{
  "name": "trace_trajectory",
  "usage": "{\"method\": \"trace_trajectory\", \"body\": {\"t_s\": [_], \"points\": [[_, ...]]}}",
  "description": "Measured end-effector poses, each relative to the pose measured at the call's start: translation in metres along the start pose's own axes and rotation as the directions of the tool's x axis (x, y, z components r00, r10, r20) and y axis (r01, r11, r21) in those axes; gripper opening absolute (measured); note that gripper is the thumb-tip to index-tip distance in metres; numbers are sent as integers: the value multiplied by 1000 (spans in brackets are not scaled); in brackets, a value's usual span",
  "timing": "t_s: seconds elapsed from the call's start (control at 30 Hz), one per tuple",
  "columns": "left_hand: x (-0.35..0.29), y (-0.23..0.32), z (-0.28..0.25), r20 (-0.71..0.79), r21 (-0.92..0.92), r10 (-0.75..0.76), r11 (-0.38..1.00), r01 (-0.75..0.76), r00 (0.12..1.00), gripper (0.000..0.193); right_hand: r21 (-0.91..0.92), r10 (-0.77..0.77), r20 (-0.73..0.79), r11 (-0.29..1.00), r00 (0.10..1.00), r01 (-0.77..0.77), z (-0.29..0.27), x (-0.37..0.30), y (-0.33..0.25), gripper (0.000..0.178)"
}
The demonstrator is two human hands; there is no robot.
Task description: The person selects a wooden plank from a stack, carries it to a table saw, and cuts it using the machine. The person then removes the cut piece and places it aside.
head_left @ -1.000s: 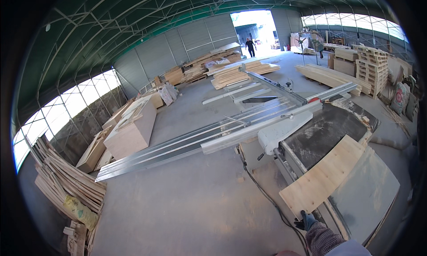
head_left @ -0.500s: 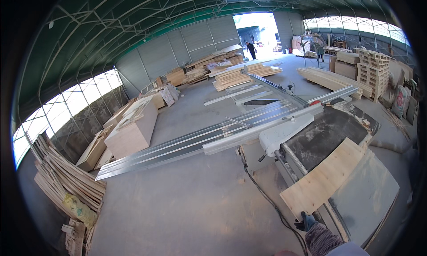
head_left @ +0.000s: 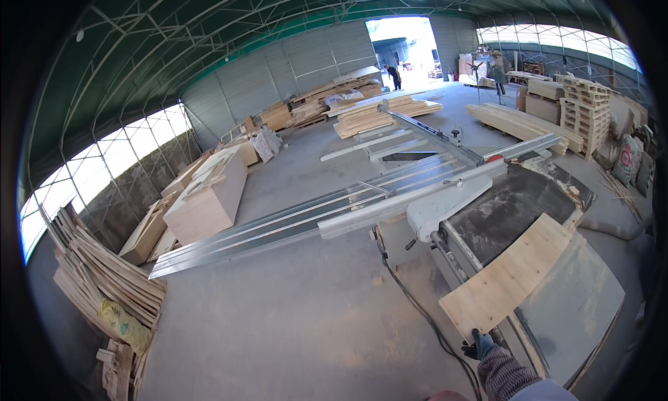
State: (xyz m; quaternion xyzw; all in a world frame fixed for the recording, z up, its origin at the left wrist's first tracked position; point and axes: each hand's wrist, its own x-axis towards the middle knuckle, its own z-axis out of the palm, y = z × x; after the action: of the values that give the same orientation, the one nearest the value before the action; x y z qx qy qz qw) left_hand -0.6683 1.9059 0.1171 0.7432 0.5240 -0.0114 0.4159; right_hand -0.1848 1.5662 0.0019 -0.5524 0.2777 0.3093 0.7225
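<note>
Gripping plank (head_left: 511, 279), R hand (head_left: 479, 346) half-hidden

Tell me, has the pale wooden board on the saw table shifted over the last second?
No. The wooden board lies at the same angle across the dark saw table, its near corner by the gloved hand, as before; only the head camera drifted slightly.
</note>
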Motion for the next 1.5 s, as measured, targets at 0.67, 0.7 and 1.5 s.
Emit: {"method": "trace_trajectory", "body": {"t_s": [0.67,0.7,1.5], "points": [[10,-42,8,-16,-64,39,997,-40,999,27,85,-99,-173,990,980,115,-10,9,25,54],[3,-55,7,-26,-70,18,997,-20,1000,27,52,-103,-156,992,982,112,-8,2,40,52],[-34,133,-175,-325,-252,-493,868,428,807,31,-960,711,180,276,680,-35,299,64,327,49]]}}
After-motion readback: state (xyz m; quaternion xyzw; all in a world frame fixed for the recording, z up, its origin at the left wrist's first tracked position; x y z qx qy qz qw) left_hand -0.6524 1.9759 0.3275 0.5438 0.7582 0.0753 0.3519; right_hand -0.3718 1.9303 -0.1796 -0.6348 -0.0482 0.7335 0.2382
